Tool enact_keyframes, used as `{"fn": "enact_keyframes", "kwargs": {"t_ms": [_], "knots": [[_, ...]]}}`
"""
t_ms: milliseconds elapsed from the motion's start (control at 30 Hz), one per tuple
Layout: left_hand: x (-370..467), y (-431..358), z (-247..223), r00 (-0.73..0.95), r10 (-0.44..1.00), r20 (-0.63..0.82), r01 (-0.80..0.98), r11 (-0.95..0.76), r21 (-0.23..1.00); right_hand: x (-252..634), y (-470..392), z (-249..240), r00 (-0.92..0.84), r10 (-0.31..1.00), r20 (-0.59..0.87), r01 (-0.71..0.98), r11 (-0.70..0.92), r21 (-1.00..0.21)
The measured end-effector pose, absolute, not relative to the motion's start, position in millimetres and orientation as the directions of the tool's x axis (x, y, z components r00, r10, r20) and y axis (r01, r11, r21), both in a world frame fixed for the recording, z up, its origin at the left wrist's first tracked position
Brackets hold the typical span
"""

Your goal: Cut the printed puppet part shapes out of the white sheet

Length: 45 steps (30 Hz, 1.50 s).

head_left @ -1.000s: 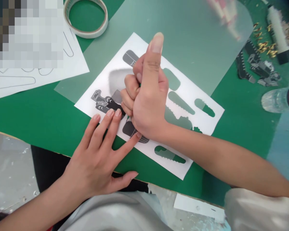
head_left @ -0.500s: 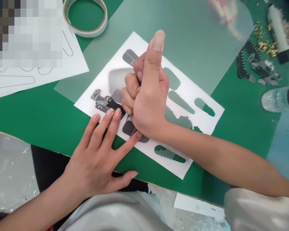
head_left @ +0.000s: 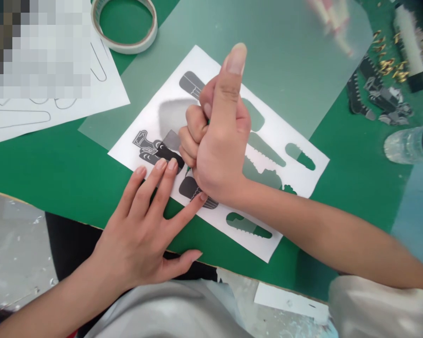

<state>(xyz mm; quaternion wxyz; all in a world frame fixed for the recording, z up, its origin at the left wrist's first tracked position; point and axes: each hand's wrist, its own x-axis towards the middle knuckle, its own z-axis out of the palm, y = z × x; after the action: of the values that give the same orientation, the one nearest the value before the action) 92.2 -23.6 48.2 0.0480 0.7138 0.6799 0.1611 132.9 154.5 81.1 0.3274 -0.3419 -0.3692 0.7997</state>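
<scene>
A white paper sheet [head_left: 261, 244] printed with dark grey and black shapes lies at a slant before me; several shapes are cut out, showing green through the holes. My left hand [head_left: 144, 225] is spread flat, its fingertips pressing the sheet's near edge beside a black printed shape [head_left: 167, 152]. Over the middle of the sheet, my right hand [head_left: 220, 131] is closed in a fist with the thumb pointing up. What the fist holds, if anything, is hidden from above. Just left of its lower edge is a dark printed shape with lines [head_left: 188, 187].
A translucent sheet [head_left: 285, 61] lies under the paper on the green table [head_left: 66, 169]. A tape roll [head_left: 151, 35] and outlined papers [head_left: 17, 124] are at left. Brass fasteners [head_left: 387, 65], dark cut-out pieces [head_left: 380, 96], a glue tube [head_left: 411, 51] and a red-capped bottle [head_left: 405, 144] are at right.
My right fist has shifted slightly to the right, its thumb leaning a little more rightward. My left hand stays in place on the sheet.
</scene>
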Motion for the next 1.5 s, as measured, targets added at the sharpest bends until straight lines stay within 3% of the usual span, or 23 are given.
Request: {"fn": "enact_keyframes", "kwargs": {"t_ms": [400,1233,1367,1500], "knots": [[92,-23,48,0.02,0.987,0.158,0.956,-0.065,0.286,133,153,81,-0.512,0.79,-0.338,-0.198,-0.491,-0.848],[91,-22,49,0.018,0.987,0.158,0.957,-0.062,0.282,137,153,79,-0.528,0.788,-0.315,-0.318,-0.528,-0.787],[92,-23,48,0.023,0.987,0.156,0.956,-0.068,0.286,145,154,84,-0.593,0.772,-0.228,-0.319,-0.485,-0.814],[93,-24,47,0.002,0.988,0.154,0.95,-0.05,0.307,150,165,105,-0.63,0.756,-0.175,-0.217,-0.388,-0.896]]}}
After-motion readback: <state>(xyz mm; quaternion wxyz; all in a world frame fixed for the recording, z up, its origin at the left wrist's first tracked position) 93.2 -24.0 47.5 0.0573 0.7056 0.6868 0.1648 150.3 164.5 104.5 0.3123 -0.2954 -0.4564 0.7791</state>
